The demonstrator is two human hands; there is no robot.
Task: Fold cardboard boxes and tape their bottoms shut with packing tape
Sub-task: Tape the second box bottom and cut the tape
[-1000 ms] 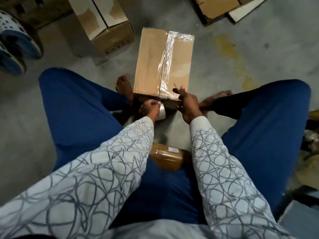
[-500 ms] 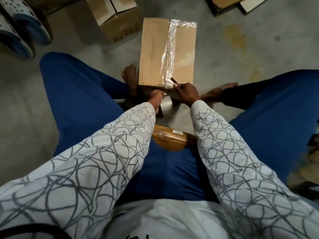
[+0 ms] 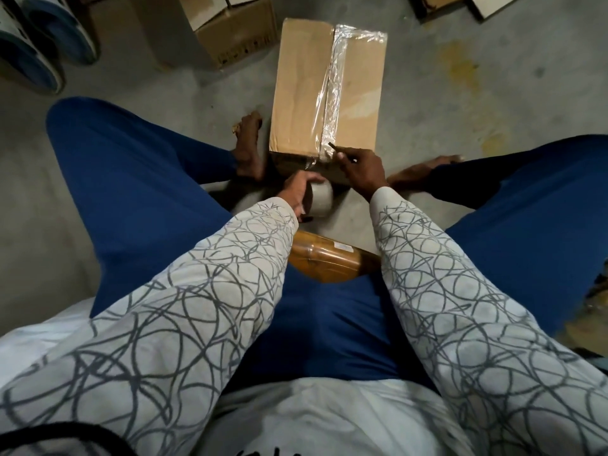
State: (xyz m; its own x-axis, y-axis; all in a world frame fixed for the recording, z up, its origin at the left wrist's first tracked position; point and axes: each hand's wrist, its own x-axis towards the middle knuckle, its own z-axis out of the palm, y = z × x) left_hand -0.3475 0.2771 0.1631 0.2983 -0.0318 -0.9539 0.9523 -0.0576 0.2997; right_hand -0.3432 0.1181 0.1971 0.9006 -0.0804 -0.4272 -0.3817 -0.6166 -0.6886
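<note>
A brown cardboard box (image 3: 302, 90) lies on the concrete floor between my feet, a strip of clear packing tape (image 3: 335, 87) running along its centre seam. My left hand (image 3: 297, 190) grips the clear tape roll (image 3: 320, 199) just below the box's near edge, and tape stretches from the roll up to the box. My right hand (image 3: 363, 171) pinches a thin dark blade (image 3: 333, 146) at the near end of the taped seam.
A brown tape roll (image 3: 325, 261) lies on the floor close to my lap. Another cardboard box (image 3: 237, 28) stands at the back left, flat cardboard (image 3: 441, 3) at the back right, blue-and-white sandals (image 3: 29, 57) at the far left. My bare feet flank the box.
My left hand has pulled the tape roll down and back from the box edge. My right hand's blade stays at the tape's near end. The view shifted slightly.
</note>
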